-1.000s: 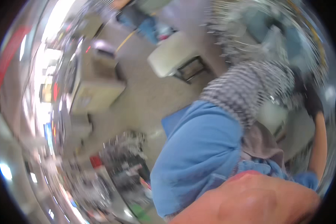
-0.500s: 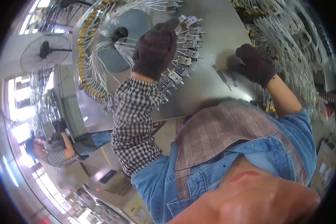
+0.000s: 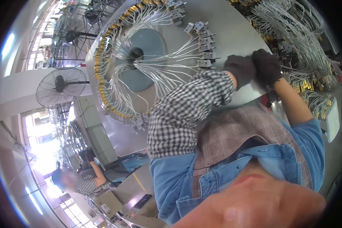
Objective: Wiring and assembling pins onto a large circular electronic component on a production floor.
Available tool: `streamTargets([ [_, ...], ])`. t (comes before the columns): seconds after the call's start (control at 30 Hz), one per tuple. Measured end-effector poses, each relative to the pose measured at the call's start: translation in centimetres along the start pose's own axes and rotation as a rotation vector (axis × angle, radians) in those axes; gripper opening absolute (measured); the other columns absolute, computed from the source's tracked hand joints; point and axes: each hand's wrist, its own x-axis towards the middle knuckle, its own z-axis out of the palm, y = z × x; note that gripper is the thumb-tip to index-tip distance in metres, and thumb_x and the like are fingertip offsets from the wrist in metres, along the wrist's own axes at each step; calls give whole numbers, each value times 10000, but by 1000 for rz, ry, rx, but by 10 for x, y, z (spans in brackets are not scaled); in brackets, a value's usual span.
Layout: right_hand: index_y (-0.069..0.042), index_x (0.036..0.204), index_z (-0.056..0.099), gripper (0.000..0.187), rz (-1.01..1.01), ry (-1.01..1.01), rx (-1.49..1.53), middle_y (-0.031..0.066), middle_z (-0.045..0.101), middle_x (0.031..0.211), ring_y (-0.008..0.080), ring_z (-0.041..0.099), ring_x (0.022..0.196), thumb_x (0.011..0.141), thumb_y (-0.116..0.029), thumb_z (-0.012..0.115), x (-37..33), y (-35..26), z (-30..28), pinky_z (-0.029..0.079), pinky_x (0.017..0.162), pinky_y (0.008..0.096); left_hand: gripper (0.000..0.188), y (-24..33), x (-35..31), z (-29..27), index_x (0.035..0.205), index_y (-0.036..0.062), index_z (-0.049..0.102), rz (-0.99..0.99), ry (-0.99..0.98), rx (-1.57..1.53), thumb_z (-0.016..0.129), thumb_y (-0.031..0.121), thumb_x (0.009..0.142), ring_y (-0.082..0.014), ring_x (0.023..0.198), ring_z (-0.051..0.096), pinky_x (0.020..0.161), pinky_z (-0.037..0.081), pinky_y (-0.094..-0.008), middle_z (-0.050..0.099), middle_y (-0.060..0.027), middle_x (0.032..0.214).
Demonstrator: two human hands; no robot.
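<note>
My left hand (image 3: 239,72) and my right hand (image 3: 266,67), both in dark gloves, meet over the right side of the metal table (image 3: 231,26). Their fingers are curled, and anything between them is hidden. Left of the left hand, several small metal blocks with pins (image 3: 206,46) stand in a row on the ends of white wires (image 3: 167,62). The wires fan out from the dark hub (image 3: 135,55) of a round grey disc (image 3: 150,40). Gold connectors (image 3: 98,68) line the far left arc. The checked sleeve (image 3: 186,110) covers part of the row.
A thick bundle of white wires (image 3: 292,34) with gold ends lies right of my right hand. Gold-tipped wires (image 3: 306,85) hang below it. Off to the left are a standing fan (image 3: 60,85), a grey cabinet (image 3: 97,129) and a seated person in a striped shirt (image 3: 88,184).
My left hand has left the row of metal blocks and moved right, up against my right hand. The view has shifted, and the slim tools seen lying on the table no longer show.
</note>
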Motion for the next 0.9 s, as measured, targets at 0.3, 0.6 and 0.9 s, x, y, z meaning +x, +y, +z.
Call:
streamTargets([
  [0.3, -123, 1327, 492, 484, 253, 475, 121, 150, 593, 1228, 316, 587, 1121, 893, -319, 575, -18, 2, 49, 450, 931, 393, 94, -115, -64, -62, 881, 89, 620, -32, 642, 209, 556, 128, 823, -298, 704, 644, 638, 552, -414, 643, -79, 838],
  [0.6, -95, 1205, 567, 354, 476, 407, 274, 192, 627, 1049, 330, 589, 979, 873, -217, 575, -31, -47, 31, 494, 836, 419, 321, -407, -138, -21, 1169, 6, 602, -616, -92, 686, 462, 170, 931, -308, 1041, 633, 875, 519, -419, 623, -162, 1184],
  [0.9, -92, 1248, 564, 463, 581, 355, 258, 203, 616, 1073, 366, 593, 1010, 930, -422, 493, -33, -69, -1, 461, 893, 448, 192, -327, -155, -11, 1022, 26, 608, -640, 232, 358, 502, 102, 881, -306, 914, 662, 708, 559, -430, 642, -165, 976],
])
